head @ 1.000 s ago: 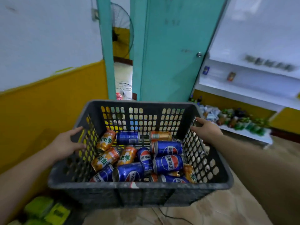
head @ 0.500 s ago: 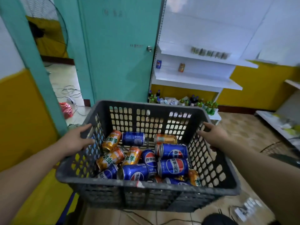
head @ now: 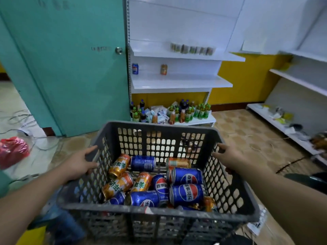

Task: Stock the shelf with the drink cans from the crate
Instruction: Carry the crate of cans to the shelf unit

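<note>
Dark grey perforated plastic crate held up in front, centred low, rim tilted slightly, facing the white metal shelf unit beside the teal door. Inside, loose drink cans lying on their sides in a jumble: about six blue cola cans and about six orange cans, some half hidden at the bottom, so exact count uncertain. Left hand clamped on the left wall, fingers curled over the rim and through the holes. Right hand gripping the right wall likewise, fingers closed around the rim. Open tiled floor between crate and shelf unit, clear to the right; cables and a red plastic bag on the floor at left, near the doorway. On the middle shelf, well apart, one upright blue can and one upright orange can, much bare board to the right of them. Upper shelf with a blurred row of small items. Lowest shelf crowded with green and dark bottles and packets. Second white shelving run along the right wall, mostly bare, clutter on its lowest board.
</note>
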Demonstrator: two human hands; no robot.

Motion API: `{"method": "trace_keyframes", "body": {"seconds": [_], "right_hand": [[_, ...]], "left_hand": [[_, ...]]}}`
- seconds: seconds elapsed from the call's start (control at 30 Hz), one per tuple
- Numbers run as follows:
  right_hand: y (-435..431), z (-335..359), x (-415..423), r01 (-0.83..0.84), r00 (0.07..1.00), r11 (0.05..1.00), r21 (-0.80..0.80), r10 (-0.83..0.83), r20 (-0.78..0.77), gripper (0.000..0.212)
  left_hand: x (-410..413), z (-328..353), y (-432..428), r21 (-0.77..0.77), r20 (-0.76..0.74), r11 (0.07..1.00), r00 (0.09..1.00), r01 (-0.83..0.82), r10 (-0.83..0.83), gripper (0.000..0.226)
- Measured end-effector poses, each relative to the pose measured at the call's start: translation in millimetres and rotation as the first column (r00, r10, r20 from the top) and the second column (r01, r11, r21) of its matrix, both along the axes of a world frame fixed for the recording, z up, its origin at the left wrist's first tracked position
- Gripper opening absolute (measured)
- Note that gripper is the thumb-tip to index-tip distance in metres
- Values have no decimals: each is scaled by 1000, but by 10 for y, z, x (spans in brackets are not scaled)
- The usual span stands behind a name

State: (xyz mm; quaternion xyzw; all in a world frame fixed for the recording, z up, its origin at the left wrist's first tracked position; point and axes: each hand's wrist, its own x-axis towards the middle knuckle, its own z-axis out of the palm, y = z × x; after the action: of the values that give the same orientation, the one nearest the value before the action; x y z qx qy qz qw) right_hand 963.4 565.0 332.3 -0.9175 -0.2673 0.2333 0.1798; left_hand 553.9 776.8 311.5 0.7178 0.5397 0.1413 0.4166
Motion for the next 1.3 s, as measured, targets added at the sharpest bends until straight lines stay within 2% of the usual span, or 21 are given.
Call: {"method": "trace_keyframes", "body": {"seconds": [0.4, 0.7, 0.83, 1.03, 1.3], "right_hand": [[718, 135, 1426, 182, 983, 983, -6, -182, 24, 61], [1353, 14, 2448, 348, 937, 937, -28, -346, 48, 62], [1440, 7, 2857, 422, 907, 907, -3, -422, -2, 63], [1436, -33, 3702, 517, 856, 856, -3, -517, -17, 62], [1296, -174, 5065, 517, 856, 856, -11, -517, -16, 63]], "left_hand": [[1864, 22, 1314, 20, 53, 993, 992, 115, -116, 68], [3402, -35, 2548, -26, 14, 943, 944, 331, -331, 69], [4104, 38, 2926, -9, -28, 910, 910, 413, -414, 71], [5216, 96, 3161, 44, -86, 863, 862, 504, -499, 71], [6635, -74, 3001, 20, -98, 868, 865, 496, -492, 74]]}}
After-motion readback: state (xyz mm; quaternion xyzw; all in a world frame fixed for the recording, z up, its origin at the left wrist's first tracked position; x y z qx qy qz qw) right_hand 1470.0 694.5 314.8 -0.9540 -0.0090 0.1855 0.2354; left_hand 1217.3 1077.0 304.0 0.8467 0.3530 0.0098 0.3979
